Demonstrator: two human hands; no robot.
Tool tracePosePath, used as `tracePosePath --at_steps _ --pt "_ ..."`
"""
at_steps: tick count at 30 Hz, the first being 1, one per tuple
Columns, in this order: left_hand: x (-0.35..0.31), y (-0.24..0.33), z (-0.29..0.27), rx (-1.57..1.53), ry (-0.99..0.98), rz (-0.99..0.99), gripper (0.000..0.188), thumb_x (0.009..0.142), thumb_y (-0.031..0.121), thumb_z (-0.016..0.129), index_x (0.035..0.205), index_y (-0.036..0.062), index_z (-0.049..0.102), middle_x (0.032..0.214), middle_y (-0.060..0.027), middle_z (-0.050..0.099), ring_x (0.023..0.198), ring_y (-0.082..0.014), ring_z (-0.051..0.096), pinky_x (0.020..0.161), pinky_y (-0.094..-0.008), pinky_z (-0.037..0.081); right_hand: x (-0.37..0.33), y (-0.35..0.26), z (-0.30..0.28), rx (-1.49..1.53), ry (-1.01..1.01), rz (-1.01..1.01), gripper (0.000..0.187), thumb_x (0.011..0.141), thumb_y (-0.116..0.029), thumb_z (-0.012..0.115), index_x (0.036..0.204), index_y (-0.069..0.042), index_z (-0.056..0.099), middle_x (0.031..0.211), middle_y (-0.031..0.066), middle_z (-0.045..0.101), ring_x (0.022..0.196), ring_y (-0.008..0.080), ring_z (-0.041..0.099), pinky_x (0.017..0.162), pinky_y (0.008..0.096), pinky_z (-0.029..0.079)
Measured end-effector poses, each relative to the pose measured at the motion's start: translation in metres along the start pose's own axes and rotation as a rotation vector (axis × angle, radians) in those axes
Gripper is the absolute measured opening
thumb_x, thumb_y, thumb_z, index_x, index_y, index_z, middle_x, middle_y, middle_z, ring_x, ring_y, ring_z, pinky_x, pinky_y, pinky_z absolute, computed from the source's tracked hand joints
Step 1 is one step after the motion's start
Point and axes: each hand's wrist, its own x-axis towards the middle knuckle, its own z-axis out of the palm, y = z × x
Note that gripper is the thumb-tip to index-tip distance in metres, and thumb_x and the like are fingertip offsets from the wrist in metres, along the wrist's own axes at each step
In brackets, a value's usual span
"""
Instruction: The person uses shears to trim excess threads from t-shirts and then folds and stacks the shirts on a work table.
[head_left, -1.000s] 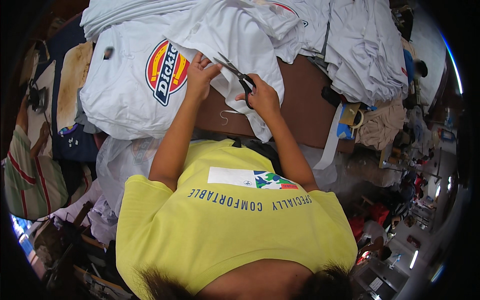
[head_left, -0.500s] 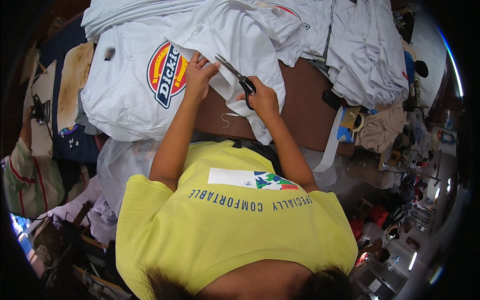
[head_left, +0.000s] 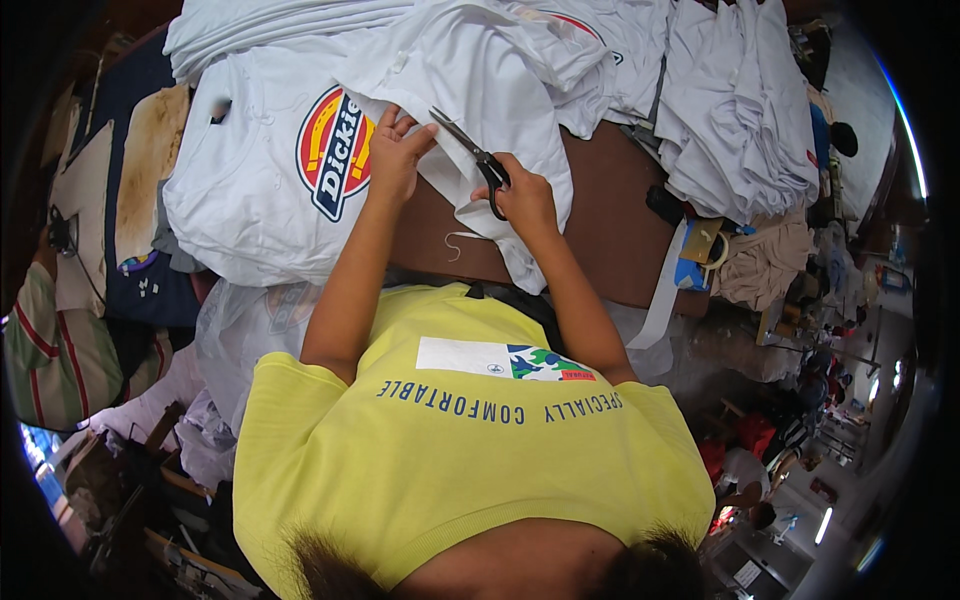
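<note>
My left hand point(head_left: 395, 155) pinches the edge of a white T-shirt point(head_left: 470, 75) between thumb and fingers. Slim scissors point(head_left: 462, 138) with black handles are in my right hand point(head_left: 525, 200). Their blades, slightly apart, point up and left over the cloth, close to my left fingertips. The shirt's lower part drapes under my right hand toward the table's near edge. To the left lies another white shirt point(head_left: 250, 190) with a big red, yellow and dark blue print. A loose white thread point(head_left: 455, 246) rests on the brown table point(head_left: 620, 220) between my forearms.
Folded white shirts point(head_left: 270, 30) are stacked at the back left, with a heap of white garments point(head_left: 735, 110) at the right. Tape rolls point(head_left: 715, 250) and beige cloth point(head_left: 765, 260) lie at the right edge. A person in a striped top point(head_left: 70, 360) works at the far left.
My hands, the scissors and the shirt are almost still. At the far left, the other person's arm and the dark iron-like tool have shifted outward to the left.
</note>
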Motion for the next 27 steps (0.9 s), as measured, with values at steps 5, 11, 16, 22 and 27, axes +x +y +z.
tracePosePath --at_steps 5,11,16,22,27 --pt "0.003 0.001 -0.002 0.047 -0.04 0.032 0.059 0.073 -0.008 0.061 0.126 -0.0011 0.037 0.103 -0.0107 0.057 0.089 -0.0155 0.059 0.077 -0.0255 0.051 0.005 -0.008 -0.002 -0.05 0.092 -0.108 0.054 0.058 -0.036 0.078 0.099 -0.008 0.056 0.064 0.0106 0.059 0.058 0.0279 0.059 0.053 0.0362 0.044" --pt "0.0 0.0 -0.001 0.06 -0.053 0.037 0.059 0.072 -0.008 0.062 0.126 -0.0012 0.038 0.101 -0.0105 0.058 0.087 -0.0142 0.059 0.076 -0.0239 0.05 0.013 -0.015 -0.004 -0.054 0.067 -0.119 0.058 0.057 -0.04 0.078 0.1 -0.008 0.055 0.06 0.01 0.057 0.056 0.0292 0.058 0.054 0.037 0.044" --pt "0.0 0.003 0.002 0.091 -0.06 0.052 0.059 0.072 -0.007 0.062 0.125 -0.0022 0.039 0.101 -0.0108 0.058 0.088 -0.0141 0.058 0.078 -0.0237 0.048 0.013 -0.004 0.003 0.018 0.035 -0.067 0.056 0.058 -0.04 0.078 0.098 -0.008 0.054 0.055 0.0095 0.055 0.055 0.0296 0.057 0.054 0.0377 0.044" --pt "-0.001 0.002 0.001 0.121 -0.073 0.075 0.058 0.071 -0.007 0.063 0.124 -0.0023 0.04 0.101 -0.0116 0.058 0.091 -0.0141 0.057 0.078 -0.0234 0.047 0.014 -0.019 -0.006 -0.018 0.044 -0.088 0.055 0.057 -0.037 0.079 0.099 -0.01 0.054 0.068 0.0104 0.059 0.063 0.0299 0.059 0.056 0.0376 0.045" --pt "-0.002 0.002 0.0 0.161 -0.103 0.066 0.059 0.073 -0.007 0.061 0.126 -0.0019 0.036 0.106 -0.012 0.056 0.091 -0.0147 0.058 0.077 -0.0237 0.05 0.019 -0.02 -0.004 -0.003 0.057 -0.118 0.056 0.056 -0.034 0.079 0.1 -0.01 0.055 0.068 0.0103 0.057 0.061 0.0286 0.058 0.055 0.0368 0.044"
